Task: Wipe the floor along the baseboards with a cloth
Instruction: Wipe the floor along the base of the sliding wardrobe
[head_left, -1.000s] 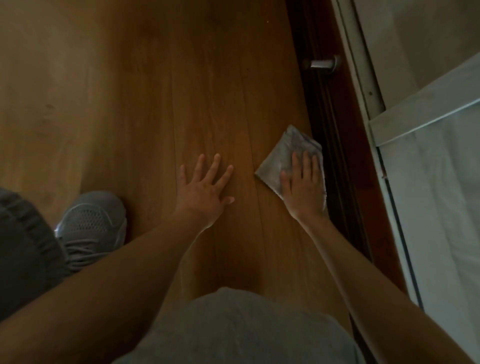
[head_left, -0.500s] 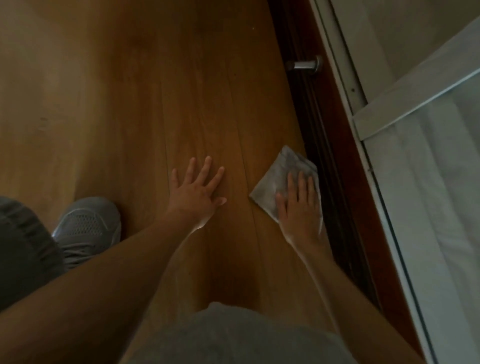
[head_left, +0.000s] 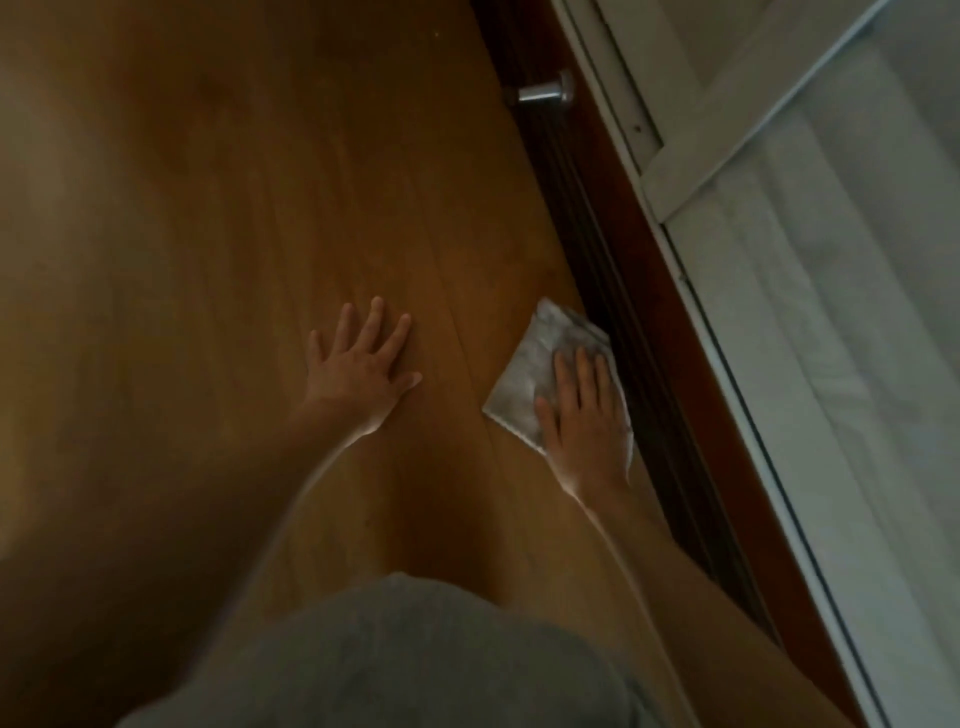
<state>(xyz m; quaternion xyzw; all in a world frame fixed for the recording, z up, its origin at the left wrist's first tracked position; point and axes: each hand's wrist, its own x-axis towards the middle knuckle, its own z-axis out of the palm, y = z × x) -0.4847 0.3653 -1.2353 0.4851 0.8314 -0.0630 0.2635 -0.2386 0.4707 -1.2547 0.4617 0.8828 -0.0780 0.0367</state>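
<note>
Cloth (head_left: 540, 371), grey and folded into a rough square, lies flat on the wooden floor (head_left: 260, 208) with one edge right against the dark baseboard (head_left: 613, 291) that runs up the right side of the view. The right hand (head_left: 584, 421) presses down on the near half of it, palm flat and fingers (head_left: 582, 371) straight and close together, pointing away from the person; nothing is curled round the fabric, so it is pinned under the hand and not gripped. The far corner of the cloth sticks out beyond the fingertips. The left hand (head_left: 361, 371) rests flat on the bare boards, well to the left of the cloth, fingers spread and straight, thumb out toward the right, holding nothing. Both forearms reach down from the bottom of the frame, and grey clothing (head_left: 415, 654) fills the lower middle. Farther along the baseboard a short metal door stop (head_left: 545, 92) juts out over the floor. Beyond the baseboard, a pale frame (head_left: 727, 130) and whitish fabric (head_left: 857, 364) fill the right side
</note>
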